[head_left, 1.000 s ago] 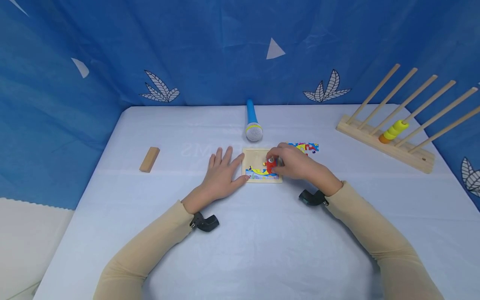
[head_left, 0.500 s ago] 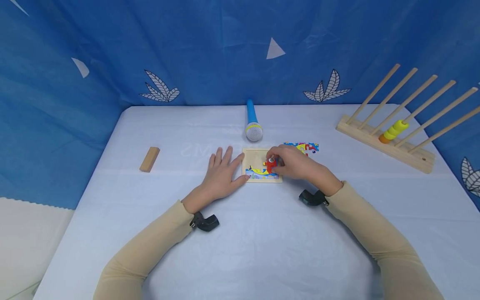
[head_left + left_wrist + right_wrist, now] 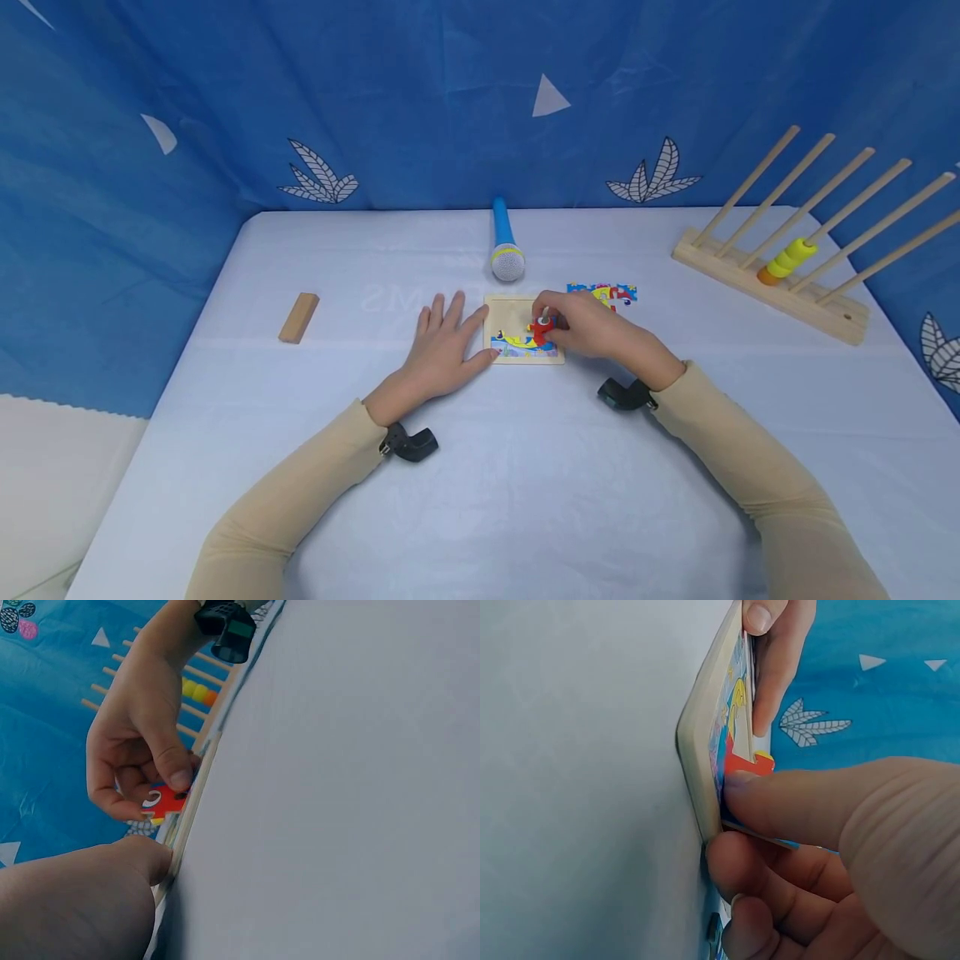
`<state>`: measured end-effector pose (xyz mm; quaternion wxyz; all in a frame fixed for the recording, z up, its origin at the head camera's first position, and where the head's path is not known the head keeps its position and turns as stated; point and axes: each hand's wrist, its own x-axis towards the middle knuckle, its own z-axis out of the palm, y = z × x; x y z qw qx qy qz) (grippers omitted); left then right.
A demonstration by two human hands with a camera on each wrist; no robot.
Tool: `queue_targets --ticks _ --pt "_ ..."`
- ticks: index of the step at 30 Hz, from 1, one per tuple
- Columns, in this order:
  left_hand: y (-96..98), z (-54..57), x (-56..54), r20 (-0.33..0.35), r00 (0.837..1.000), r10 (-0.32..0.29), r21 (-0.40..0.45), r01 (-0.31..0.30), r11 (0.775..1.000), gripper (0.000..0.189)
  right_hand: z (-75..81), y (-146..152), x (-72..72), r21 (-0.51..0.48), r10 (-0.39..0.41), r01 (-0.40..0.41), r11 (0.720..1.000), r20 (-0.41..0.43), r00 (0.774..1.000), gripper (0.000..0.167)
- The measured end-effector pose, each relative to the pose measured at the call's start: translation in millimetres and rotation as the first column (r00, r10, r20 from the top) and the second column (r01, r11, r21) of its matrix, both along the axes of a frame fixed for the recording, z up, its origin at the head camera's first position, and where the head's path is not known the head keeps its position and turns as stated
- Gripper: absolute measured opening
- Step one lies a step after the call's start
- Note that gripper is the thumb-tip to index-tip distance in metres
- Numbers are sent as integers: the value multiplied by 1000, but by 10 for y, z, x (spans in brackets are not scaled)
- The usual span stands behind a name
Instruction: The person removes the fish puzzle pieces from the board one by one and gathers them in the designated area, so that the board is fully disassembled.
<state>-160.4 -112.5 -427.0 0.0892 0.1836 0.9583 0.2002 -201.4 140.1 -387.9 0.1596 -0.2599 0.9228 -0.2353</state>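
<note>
A small wooden puzzle board [image 3: 512,310] lies mid-table, its lower strip filled with a colourful sea picture. My left hand [image 3: 442,350] lies with fingers spread at the board's left side, thumb and index finger touching its edge. At the board's right side, my right hand [image 3: 588,323] pinches a red puzzle piece [image 3: 541,332] with an eye drawn on it. In the left wrist view that red piece [image 3: 166,801] shows beneath the curled fingers. The right wrist view has the thumb pressing on the red piece [image 3: 742,763]; its seating in the board is partly hidden.
Loose puzzle pieces [image 3: 624,293] lie just beyond my right hand, partly covered by it. A blue toy microphone [image 3: 508,263] lies behind the board. A wooden block [image 3: 299,318] is at left. A pegged wooden rack [image 3: 772,287] with yellow and orange beads stands at right.
My right hand's knuckles have dipped slightly toward the board, uncovering more of the loose pieces. It keeps hold of the red puzzle piece. My left hand has stayed in place.
</note>
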Motion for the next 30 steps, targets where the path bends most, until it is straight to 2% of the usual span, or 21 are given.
queue_targets --ticks 11,30 --pt "-2 -5 3 5 1000 8 6 -8 1000 74 27 -16 19 7 -14 14 1000 4 1000 24" --pt "1 -6 10 4 1000 5 11 -5 1000 74 53 42 14 -29 -39 40 999 21 999 21"
